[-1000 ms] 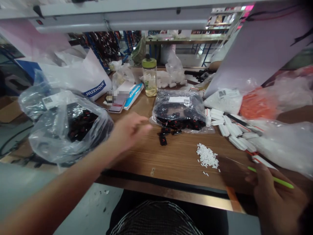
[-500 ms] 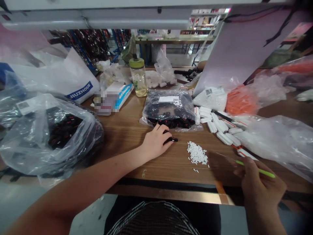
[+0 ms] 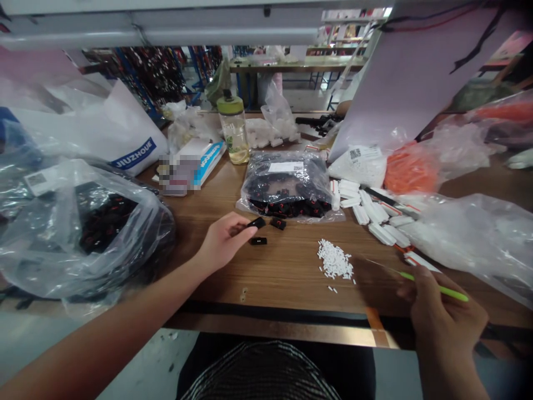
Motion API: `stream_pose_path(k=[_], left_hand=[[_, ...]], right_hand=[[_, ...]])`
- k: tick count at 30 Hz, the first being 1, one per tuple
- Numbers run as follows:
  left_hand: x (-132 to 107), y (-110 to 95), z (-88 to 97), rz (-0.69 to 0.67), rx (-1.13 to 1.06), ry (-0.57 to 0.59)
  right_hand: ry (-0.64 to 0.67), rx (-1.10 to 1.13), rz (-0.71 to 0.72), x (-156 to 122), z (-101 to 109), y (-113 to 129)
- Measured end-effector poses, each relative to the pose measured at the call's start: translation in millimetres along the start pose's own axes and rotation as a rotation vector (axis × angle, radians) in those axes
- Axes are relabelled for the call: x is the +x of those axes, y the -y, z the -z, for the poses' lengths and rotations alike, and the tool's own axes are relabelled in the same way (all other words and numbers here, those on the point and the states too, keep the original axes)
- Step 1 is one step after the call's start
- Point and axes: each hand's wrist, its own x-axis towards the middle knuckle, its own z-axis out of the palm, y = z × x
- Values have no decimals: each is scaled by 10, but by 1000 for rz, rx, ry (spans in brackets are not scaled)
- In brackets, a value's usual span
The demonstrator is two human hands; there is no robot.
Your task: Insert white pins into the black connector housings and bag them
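Observation:
Between the thumb and fingers of my left hand (image 3: 225, 239) is a small black plastic part (image 3: 256, 223). Two similar pieces lie on the wood beside it: a black part with a red mark (image 3: 278, 224) and a plain-looking black part (image 3: 259, 241). Over at the right, my right hand (image 3: 445, 311) grips a thin needle-like tool with a lime-green handle (image 3: 452, 293), its fine metal shaft pointing left. That tip ends a little short of a heap of tiny white tubes (image 3: 335, 260), a few of which lie loose in front.
A clear bag of black parts (image 3: 287, 183) lies behind my left hand. White strips (image 3: 370, 214), an orange bundle (image 3: 410, 169) and plastic bags crowd the right. At the left sits a large open bag (image 3: 87, 233). A green-lidded bottle (image 3: 234, 130) stands behind.
My left hand has drawn back to the left from near the bag and lifted a black part; two others now show on the table. My right hand has barely moved.

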Motion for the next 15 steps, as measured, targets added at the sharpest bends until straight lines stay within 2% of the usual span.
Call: stream_pose_path(k=[4, 6, 9, 12, 14, 15], left_hand=[[-101, -53, 132, -106, 92, 81], [-112, -74, 90, -149, 184, 178], [-71, -64, -90, -242, 328, 297], [-30, -57, -225, -298, 375, 328], [-43, -94, -138, -287, 358, 298], [-63, -123, -11, -286, 357, 267]], right_hand=[[32, 4, -16, 12, 3, -43], [32, -21, -22, 22, 3, -66], [39, -27, 0, 33, 10, -78], [61, -3, 14, 32, 23, -65], [50, 29, -3, 25, 26, -53], [42, 46, -13, 21, 25, -48]])
